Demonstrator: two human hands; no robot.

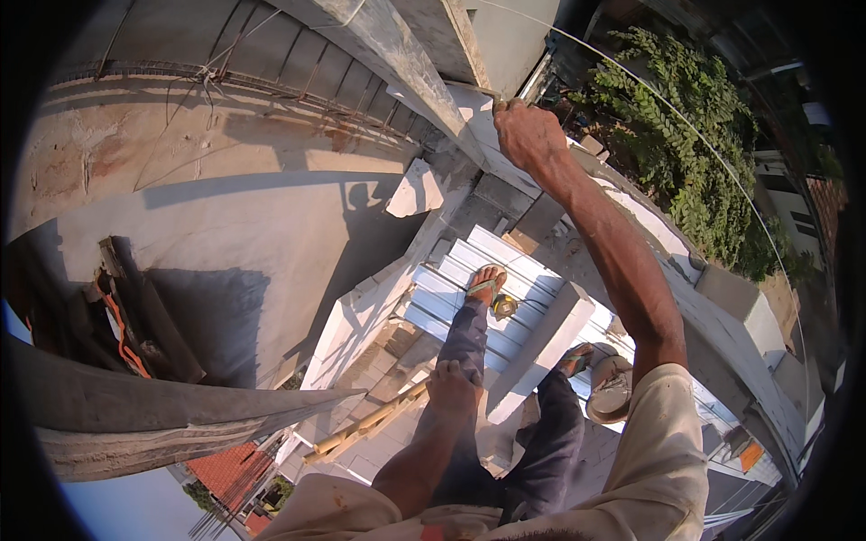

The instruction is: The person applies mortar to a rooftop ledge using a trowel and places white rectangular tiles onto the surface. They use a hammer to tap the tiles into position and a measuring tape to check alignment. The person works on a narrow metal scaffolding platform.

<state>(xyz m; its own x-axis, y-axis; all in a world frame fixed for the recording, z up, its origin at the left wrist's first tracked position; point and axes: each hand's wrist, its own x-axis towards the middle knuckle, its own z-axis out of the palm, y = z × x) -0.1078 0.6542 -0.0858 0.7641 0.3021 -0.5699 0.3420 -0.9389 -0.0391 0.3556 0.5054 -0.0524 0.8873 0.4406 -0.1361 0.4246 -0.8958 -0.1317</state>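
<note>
My right hand [530, 133] reaches far forward to the top of a pale block wall [483, 122]. Its fingers are curled closed at the wall's edge, and what they grip, if anything, is hidden. My left hand [456, 386] lies over my bent left knee, fingers down against the dark trousers. Below it, my sandalled left foot [487, 283] stands on corrugated metal sheets [433, 302]. A round yellow and black tape measure [505, 307] lies beside that foot. Between my legs a long pale block [543, 352] rests at a slant.
A round, dusty container [611, 389] sits near my right foot. Concrete posts [388, 56] rise ahead, with a grey wall [271, 212] at left. A wooden ladder-like frame [370, 419] lies below. A pale line [649, 86] crosses before a leafy tree [672, 135] beyond the wall.
</note>
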